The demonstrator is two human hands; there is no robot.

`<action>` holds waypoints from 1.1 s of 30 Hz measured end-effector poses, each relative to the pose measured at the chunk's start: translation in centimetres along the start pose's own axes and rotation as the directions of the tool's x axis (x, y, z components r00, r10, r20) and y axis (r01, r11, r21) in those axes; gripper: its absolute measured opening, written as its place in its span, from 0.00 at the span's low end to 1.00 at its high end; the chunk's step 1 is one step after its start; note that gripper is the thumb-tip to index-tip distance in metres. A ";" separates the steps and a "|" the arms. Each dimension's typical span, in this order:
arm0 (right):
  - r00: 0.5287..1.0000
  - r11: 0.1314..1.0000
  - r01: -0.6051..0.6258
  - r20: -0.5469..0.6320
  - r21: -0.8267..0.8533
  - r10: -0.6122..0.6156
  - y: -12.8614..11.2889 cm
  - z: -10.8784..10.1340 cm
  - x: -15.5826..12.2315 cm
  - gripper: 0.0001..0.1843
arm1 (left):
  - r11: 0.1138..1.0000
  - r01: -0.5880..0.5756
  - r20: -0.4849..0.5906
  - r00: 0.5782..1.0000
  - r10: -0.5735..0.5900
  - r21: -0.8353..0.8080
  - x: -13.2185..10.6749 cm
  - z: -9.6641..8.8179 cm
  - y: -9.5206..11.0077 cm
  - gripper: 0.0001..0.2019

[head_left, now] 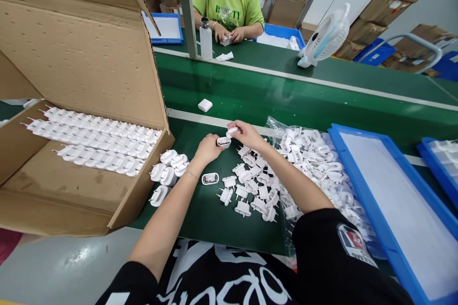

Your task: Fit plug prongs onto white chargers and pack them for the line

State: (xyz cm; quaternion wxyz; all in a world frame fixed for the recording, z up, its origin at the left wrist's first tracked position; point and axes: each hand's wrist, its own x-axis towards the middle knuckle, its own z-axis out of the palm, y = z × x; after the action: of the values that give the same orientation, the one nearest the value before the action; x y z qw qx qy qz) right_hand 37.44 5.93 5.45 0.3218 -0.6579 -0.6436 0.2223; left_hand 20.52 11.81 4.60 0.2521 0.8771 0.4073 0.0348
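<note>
My left hand (208,149) is closed around a white charger housing (223,142), whose open end shows dark parts inside. In my right hand (247,134) a white plug cover (232,131) is pinched, held just above and right of that housing. Another open housing (210,178) lies on the green bench below my left hand. Several loose plug covers (250,181) with metal pins are spread under my right forearm. Left of my left forearm stands a small group of closed white chargers (169,175).
An open cardboard box (139,195) at left holds rows of white chargers (103,162). At right are a clear bag of white plug parts (315,152) and a blue tray (386,228). A single white piece (205,105) lies ahead. A co-worker (227,5) sits opposite, near a fan (327,33) and bottle (206,40).
</note>
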 end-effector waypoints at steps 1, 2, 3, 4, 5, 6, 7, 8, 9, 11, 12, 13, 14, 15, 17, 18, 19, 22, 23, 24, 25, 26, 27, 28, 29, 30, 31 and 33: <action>1.000 0.998 0.017 -0.019 0.061 -0.016 -0.3 0.2 0.1 0.10 | 1.000 0.003 -0.004 1.000 -0.003 -0.019 0.1 0.1 -0.1 0.07; 0.999 0.992 0.031 -0.040 0.120 -0.026 -0.5 0.5 0.1 0.09 | 0.999 0.006 -0.009 1.000 -0.006 -0.038 0.1 0.2 -0.2 0.07; 0.998 0.984 0.038 -0.061 0.177 -0.028 -0.8 0.8 0.2 0.07 | 0.998 0.009 -0.014 1.000 -0.010 -0.057 0.2 0.3 -0.4 0.07; 0.996 0.972 0.040 -0.081 0.229 -0.022 -0.9 1.1 0.2 0.06 | 0.997 0.011 -0.020 1.000 -0.013 -0.075 0.2 0.4 -0.5 0.07; 0.995 0.960 0.038 -0.102 0.278 -0.010 -0.9 1.3 0.3 0.06 | 0.995 0.013 -0.026 1.000 -0.015 -0.094 0.3 0.5 -0.6 0.07; 0.992 0.946 0.031 -0.126 0.321 0.010 -0.9 1.4 0.5 0.06 | 0.994 0.011 -0.034 0.999 -0.015 -0.113 0.3 0.7 -0.7 0.06; 0.987 0.933 0.024 -0.157 0.360 0.035 -0.8 1.4 0.6 0.07 | 0.991 0.005 -0.044 0.999 -0.011 -0.132 0.2 0.8 -0.8 0.06; 0.979 0.920 0.019 -0.194 0.391 0.062 -0.6 1.2 0.7 0.09 | 0.988 -0.004 -0.055 0.998 -0.005 -0.151 0.2 1.0 -0.9 0.06; 0.967 0.902 0.013 -0.234 0.432 0.098 -0.5 0.9 0.8 0.10 | 0.985 -0.016 -0.069 0.998 0.004 -0.170 0.0 1.1 -0.8 0.06; 0.932 0.818 0.009 -0.300 0.575 0.201 -0.4 -0.3 0.7 0.12 | 0.978 -0.052 -0.102 0.994 0.032 -0.204 -0.6 1.0 -0.5 0.06; 0.912 0.747 0.016 -0.316 0.664 0.262 -0.4 -0.9 0.6 0.13 | 0.973 -0.076 -0.122 0.991 0.050 -0.219 -1.0 0.8 -0.2 0.07; 0.893 0.662 0.029 -0.317 0.749 0.320 -0.4 -1.6 0.3 0.15 | 0.968 -0.103 -0.140 0.988 0.072 -0.231 -1.6 0.5 0.2 0.07; 0.877 0.576 0.045 -0.308 0.816 0.368 -0.5 -2.1 -0.1 0.17 | 0.959 -0.142 -0.165 0.981 0.103 -0.244 -2.3 0.1 0.7 0.08; 0.867 0.510 0.059 -0.297 0.858 0.400 -0.5 -2.6 -0.4 0.19 | 0.946 -0.195 -0.201 0.969 0.144 -0.259 -3.0 -0.5 1.2 0.09; 0.863 0.483 0.058 -0.287 0.874 0.415 -0.4 -3.1 -1.1 0.21 | 0.904 -0.324 -0.300 0.924 0.239 -0.278 -4.7 -1.8 2.1 0.10; 0.866 0.510 0.043 -0.287 0.859 0.410 -0.3 -3.1 -1.4 0.21 | 0.881 -0.383 -0.351 0.894 0.278 -0.276 -5.6 -2.5 2.5 0.10; 0.869 0.551 0.025 -0.290 0.834 0.400 0.0 -3.1 -1.5 0.21 | 0.862 -0.428 -0.394 0.866 0.307 -0.270 -6.3 -3.2 2.8 0.10; 0.887 0.676 -0.028 -0.294 0.736 0.357 0.9 -2.5 -1.5 0.20 | 0.848 -0.465 -0.442 0.836 0.326 -0.255 -8.0 -4.8 3.4 0.11; 0.896 0.707 -0.044 -0.285 0.706 0.341 1.1 -2.2 -1.3 0.19 | 0.846 -0.464 -0.444 0.836 0.322 -0.261 -8.4 -5.2 3.4 0.11; 0.908 0.737 -0.061 -0.269 0.673 0.321 1.3 -1.8 -1.2 0.18 | 0.844 -0.463 -0.445 0.838 0.316 -0.271 -8.7 -5.5 3.4 0.11; 0.924 0.773 -0.080 -0.244 0.629 0.294 1.4 -1.3 -1.1 0.17 | 0.842 -0.459 -0.445 0.841 0.309 -0.283 -8.9 -5.7 3.3 0.11; 0.943 0.813 -0.097 -0.208 0.574 0.259 1.3 -0.7 -1.0 0.15 | 0.841 -0.452 -0.445 0.845 0.297 -0.297 -9.1 -6.0 3.2 0.11; 0.962 0.854 -0.109 -0.161 0.509 0.218 1.2 0.0 -0.9 0.14 | 0.841 -0.442 -0.445 0.850 0.281 -0.312 -9.4 -6.2 3.0 0.11; 0.979 0.893 -0.113 -0.106 0.436 0.176 0.8 0.6 -0.9 0.11 | 0.843 -0.426 -0.447 0.856 0.258 -0.329 -9.7 -6.5 2.8 0.11; 0.990 0.927 -0.108 -0.047 0.360 0.134 0.4 1.3 -0.9 0.09 | 0.844 -0.406 -0.451 0.863 0.228 -0.350 -10.0 -6.7 2.6 0.11; 0.995 0.954 -0.096 0.012 0.283 0.096 0.0 1.9 -0.9 0.07 | 0.845 -0.385 -0.457 0.868 0.194 -0.372 -10.3 -7.0 2.3 0.11; 0.996 0.975 -0.076 0.066 0.210 0.063 -0.5 2.3 -0.9 0.06 | 0.845 -0.362 -0.465 0.871 0.157 -0.394 -10.7 -7.3 1.9 0.11; 0.986 0.996 -0.018 0.167 0.092 0.003 -1.0 2.5 -0.5 0.08 | 0.846 -0.323 -0.487 0.869 0.087 -0.425 -11.6 -7.9 1.1 0.11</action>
State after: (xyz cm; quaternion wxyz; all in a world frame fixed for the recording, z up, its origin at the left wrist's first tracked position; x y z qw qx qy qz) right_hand 34.96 5.74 4.39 0.2959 -0.6247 -0.6537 0.3080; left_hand 11.50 6.02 13.69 0.3610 0.7901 0.3328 0.3670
